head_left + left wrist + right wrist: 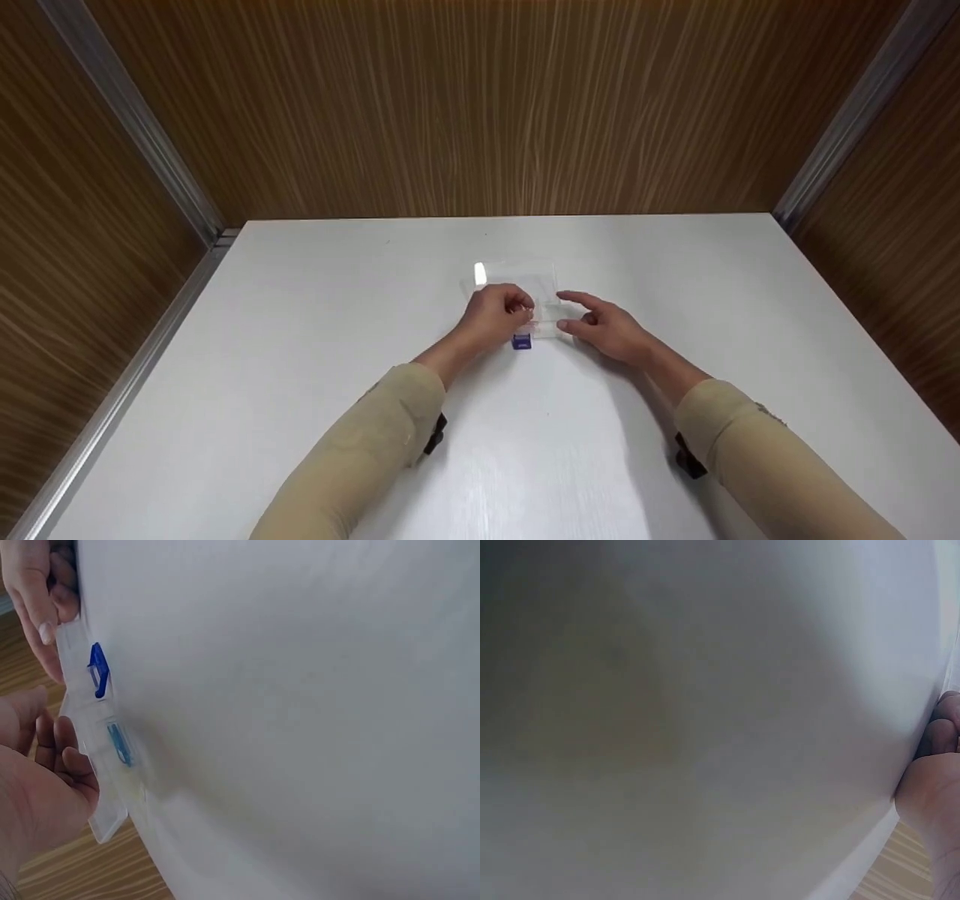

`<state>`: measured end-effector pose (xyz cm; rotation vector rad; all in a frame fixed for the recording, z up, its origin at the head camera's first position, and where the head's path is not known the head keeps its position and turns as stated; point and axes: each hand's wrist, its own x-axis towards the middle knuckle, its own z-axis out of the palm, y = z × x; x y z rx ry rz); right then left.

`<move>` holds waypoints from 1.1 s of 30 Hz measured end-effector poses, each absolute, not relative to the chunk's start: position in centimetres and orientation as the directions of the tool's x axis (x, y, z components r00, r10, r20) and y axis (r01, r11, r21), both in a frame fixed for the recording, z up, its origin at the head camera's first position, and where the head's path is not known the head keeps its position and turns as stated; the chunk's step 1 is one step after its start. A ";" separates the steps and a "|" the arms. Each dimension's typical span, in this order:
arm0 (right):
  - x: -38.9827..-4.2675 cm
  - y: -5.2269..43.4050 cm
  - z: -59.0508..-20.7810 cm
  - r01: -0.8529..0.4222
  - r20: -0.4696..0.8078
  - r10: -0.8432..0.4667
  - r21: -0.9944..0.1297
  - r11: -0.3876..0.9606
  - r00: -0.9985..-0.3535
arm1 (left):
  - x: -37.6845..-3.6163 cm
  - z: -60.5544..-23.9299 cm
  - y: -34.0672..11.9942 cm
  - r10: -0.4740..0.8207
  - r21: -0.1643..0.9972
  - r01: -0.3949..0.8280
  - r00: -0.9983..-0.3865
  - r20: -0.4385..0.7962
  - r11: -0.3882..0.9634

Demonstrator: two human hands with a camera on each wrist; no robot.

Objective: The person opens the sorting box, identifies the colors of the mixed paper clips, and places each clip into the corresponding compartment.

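A clear plastic case (517, 271) with a purple-blue clip (522, 342) at its front lies on the table. In the left wrist view, the blue clip (98, 670) and a lighter blue clip-like piece (120, 745) show along the case's side. My left hand (495, 313) is at the left of the case, thumb and index finger pinching at its clear plastic; the exact spot is hard to make out. At the right end, my right hand (611, 330) holds the case's edge between a spread thumb and index finger. The right wrist view shows only a few curled fingers (941, 736).
The white table (300, 360) carries the case near its middle. A wood-grain panel (495, 112) rises behind the table, with similar panels at left and right. Black wrist straps (435, 435) show under the rolled sleeves.
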<state>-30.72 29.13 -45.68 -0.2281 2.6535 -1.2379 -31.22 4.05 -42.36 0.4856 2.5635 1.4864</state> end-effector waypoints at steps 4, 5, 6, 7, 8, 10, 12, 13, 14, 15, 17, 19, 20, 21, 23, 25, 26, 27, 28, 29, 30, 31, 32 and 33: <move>-31.0 29.5 -45.6 -0.044 -0.133 -0.223 -0.763 0.645 -0.966 | -30.8 -42.1 2.8 0.336 0.869 0.216 -0.940 0.062 0.445; -31.1 29.6 -45.6 -0.040 -0.137 -0.220 -0.761 0.647 -0.966 | -30.7 -42.0 2.4 0.335 0.867 0.225 -0.940 0.072 0.444; -31.1 29.8 -45.6 -0.038 -0.136 -0.216 -0.758 0.651 -0.967 | -30.6 -42.0 2.0 0.334 0.865 0.234 -0.939 0.082 0.444; -31.1 30.0 -45.6 -0.037 -0.134 -0.210 -0.755 0.654 -0.969 | -30.4 -42.0 1.6 0.336 0.862 0.244 -0.937 0.092 0.445; -31.1 30.2 -45.6 -0.033 -0.134 -0.203 -0.754 0.656 -0.970 | -30.3 -41.9 1.2 0.336 0.860 0.250 -0.937 0.098 0.446; -31.0 30.5 -45.5 -0.032 -0.126 -0.191 -0.753 0.657 -0.973 | -30.1 -42.0 0.2 0.333 0.854 0.258 -0.937 0.107 0.451; -31.0 30.7 -45.5 -0.029 -0.123 -0.183 -0.750 0.660 -0.975 | -29.8 -42.1 -0.9 0.321 0.842 0.264 -0.940 0.115 0.471; -31.0 30.7 -45.4 -0.025 -0.126 -0.180 -0.750 0.661 -0.976 | -29.7 -42.2 -1.5 0.315 0.831 0.268 -0.941 0.119 0.487; -31.0 30.7 -45.3 -0.021 -0.129 -0.177 -0.748 0.664 -0.976 | -29.5 -42.4 -2.1 0.309 0.819 0.271 -0.943 0.121 0.506; -31.0 30.7 -45.2 -0.019 -0.133 -0.176 -0.746 0.666 -0.975 | -29.4 -42.5 -2.6 0.304 0.805 0.277 -0.944 0.126 0.525; -30.9 30.7 -45.0 -0.015 -0.137 -0.174 -0.741 0.671 -0.975 | -29.1 -42.8 -3.6 0.293 0.771 0.290 -0.946 0.140 0.567; -30.8 30.7 -44.8 -0.019 -0.130 -0.169 -0.737 0.676 -0.977 | -28.8 -43.1 -4.4 0.283 0.736 0.302 -0.946 0.155 0.606; -30.7 30.8 -44.7 -0.022 -0.122 -0.163 -0.733 0.680 -0.979 | -28.6 -43.2 -4.8 0.279 0.720 0.311 -0.945 0.168 0.621; -30.5 30.9 -44.5 -0.024 -0.111 -0.154 -0.730 0.683 -0.982 | -28.4 -43.3 -5.1 0.275 0.701 0.317 -0.945 0.178 0.638; -30.1 31.0 -44.3 -0.038 -0.074 -0.129 -0.715 0.698 -0.989 | -28.0 -43.5 -5.6 0.269 0.656 0.332 -0.942 0.199 0.678; -29.5 31.1 -44.1 -0.064 -0.021 -0.107 -0.684 0.726 -0.994 | -27.5 -43.7 -5.9 0.276 0.601 0.341 -0.940 0.200 0.723; -29.2 31.2 -44.0 -0.077 0.003 -0.100 -0.660 0.747 -0.995 | -27.2 -43.8 -6.0 0.282 0.571 0.343 -0.939 0.195 0.746; -28.7 31.2 -43.8 -0.090 0.026 -0.096 -0.630 0.772 -0.995 | -26.9 -43.8 -6.1 0.286 0.541 0.339 -0.941 0.183 0.770; -28.3 31.2 -43.8 -0.103 0.044 -0.096 -0.591 0.800 -0.994 | -26.7 -43.9 -6.1 0.290 0.510 0.335 -0.942 0.169 0.792; -27.8 31.2 -43.7 -0.115 0.057 -0.100 -0.549 0.828 -0.993 | -26.5 -43.9 -6.1 0.293 0.480 0.330 -0.944 0.152 0.813; -27.4 31.2 -43.6 -0.124 0.064 -0.106 -0.508 0.853 -0.992 | -26.3 -44.0 -6.0 0.295 0.452 0.321 -0.947 0.130 0.832; -26.9 31.2 -43.5 -0.133 0.068 -0.115 -0.467 0.874 -0.991 | -26.2 -44.0 -6.0 0.295 0.427 0.315 -0.949 0.115 0.848; -26.4 31.2 -43.4 -0.143 0.069 -0.126 -0.425 0.894 -0.990 | -26.1 -44.1 -5.9 0.293 0.403 0.308 -0.951 0.100 0.862; -25.9 31.2 -43.4 -0.152 0.068 -0.136 -0.388 0.909 -0.988 | -26.0 -44.2 -5.9 0.291 0.384 0.301 -0.953 0.085 0.873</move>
